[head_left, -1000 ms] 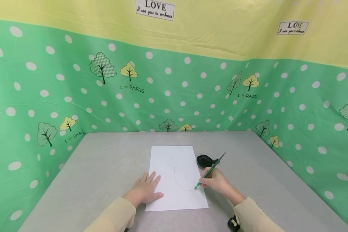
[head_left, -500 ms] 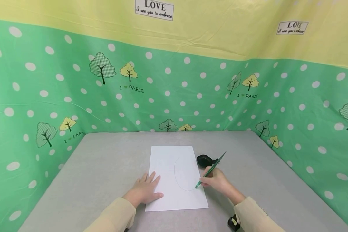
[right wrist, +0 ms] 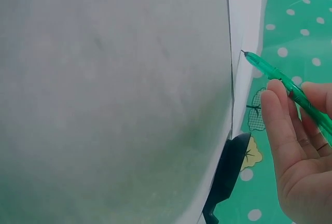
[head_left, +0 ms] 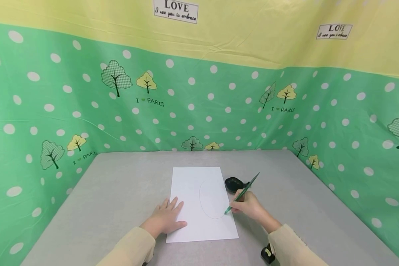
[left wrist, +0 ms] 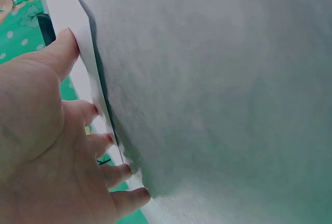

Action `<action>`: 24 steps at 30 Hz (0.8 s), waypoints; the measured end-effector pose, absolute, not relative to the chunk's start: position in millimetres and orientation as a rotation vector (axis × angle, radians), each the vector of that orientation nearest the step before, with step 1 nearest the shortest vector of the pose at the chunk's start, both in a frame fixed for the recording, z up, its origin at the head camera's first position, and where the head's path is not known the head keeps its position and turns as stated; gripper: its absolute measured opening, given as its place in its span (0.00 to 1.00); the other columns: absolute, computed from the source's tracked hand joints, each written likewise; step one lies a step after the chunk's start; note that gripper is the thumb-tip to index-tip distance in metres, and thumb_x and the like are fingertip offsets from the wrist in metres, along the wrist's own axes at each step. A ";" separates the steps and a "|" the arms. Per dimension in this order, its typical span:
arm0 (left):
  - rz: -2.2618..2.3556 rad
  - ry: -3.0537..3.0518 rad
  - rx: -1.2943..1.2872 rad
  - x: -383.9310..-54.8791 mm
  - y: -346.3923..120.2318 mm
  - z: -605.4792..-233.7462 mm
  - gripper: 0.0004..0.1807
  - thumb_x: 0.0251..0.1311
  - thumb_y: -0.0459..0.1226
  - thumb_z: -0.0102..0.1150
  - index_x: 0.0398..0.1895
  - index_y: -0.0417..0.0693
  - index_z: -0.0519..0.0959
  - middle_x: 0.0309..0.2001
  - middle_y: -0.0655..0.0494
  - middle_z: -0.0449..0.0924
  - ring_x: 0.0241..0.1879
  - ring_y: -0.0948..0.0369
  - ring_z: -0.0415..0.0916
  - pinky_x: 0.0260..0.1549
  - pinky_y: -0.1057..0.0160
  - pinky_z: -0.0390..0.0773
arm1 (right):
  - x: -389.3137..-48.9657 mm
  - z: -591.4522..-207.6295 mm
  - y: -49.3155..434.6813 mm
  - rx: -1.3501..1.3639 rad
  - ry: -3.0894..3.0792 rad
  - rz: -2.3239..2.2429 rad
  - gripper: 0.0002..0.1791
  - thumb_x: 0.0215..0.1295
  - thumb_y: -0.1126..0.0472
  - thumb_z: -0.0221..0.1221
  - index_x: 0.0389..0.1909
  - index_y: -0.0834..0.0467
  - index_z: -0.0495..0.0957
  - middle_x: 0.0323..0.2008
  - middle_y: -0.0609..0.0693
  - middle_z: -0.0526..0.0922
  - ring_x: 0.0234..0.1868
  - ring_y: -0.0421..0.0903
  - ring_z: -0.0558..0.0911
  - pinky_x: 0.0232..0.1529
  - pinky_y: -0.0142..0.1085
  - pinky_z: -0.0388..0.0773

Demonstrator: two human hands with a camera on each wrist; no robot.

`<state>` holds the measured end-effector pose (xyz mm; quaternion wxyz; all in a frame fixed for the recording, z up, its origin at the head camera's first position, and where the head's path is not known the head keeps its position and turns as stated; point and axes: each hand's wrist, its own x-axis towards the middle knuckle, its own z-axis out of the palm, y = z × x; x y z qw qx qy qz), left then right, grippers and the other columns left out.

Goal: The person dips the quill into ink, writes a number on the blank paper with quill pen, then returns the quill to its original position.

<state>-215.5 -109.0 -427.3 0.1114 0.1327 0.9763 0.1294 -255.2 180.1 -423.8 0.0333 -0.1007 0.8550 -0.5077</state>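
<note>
A pen (head_left: 247, 187) is being pinched, tip leftward, by the right grip (head_left: 249, 205), paper (head_left: 199, 229) being touched by the spread left grip (head_left: 166, 218).

Gray tabletop (head_left: 126, 184); green dotted cloth (head_left: 199, 96) walls, tree prints (head_left: 116, 75), yellow band (head_left: 252, 40) above.

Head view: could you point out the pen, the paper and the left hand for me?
Pen (head_left: 246, 188), head view: on the middle of its barrel.
Paper (head_left: 193, 207), head view: on a bare patch near its middle.
Left hand (head_left: 166, 218), head view: on its back.
</note>
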 end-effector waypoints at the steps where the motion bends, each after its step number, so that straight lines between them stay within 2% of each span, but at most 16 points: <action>1: 0.373 2.870 0.389 -215.6 -109.0 -427.9 0.40 0.57 0.57 0.53 0.67 0.42 0.61 0.68 0.40 0.51 0.66 0.38 0.44 0.60 0.38 0.48 | -255.5 -423.6 180.1 -0.308 2.633 -1.562 0.06 0.53 0.71 0.60 0.24 0.64 0.71 0.21 0.52 0.80 0.25 0.47 0.81 0.28 0.37 0.81; 24: 0.355 2.866 0.368 -218.7 -109.8 -432.8 0.41 0.57 0.58 0.53 0.67 0.43 0.60 0.69 0.41 0.50 0.66 0.39 0.43 0.60 0.38 0.47 | -261.0 -422.7 181.1 -0.278 2.623 -1.603 0.05 0.52 0.72 0.59 0.23 0.64 0.72 0.20 0.55 0.79 0.24 0.49 0.82 0.28 0.39 0.81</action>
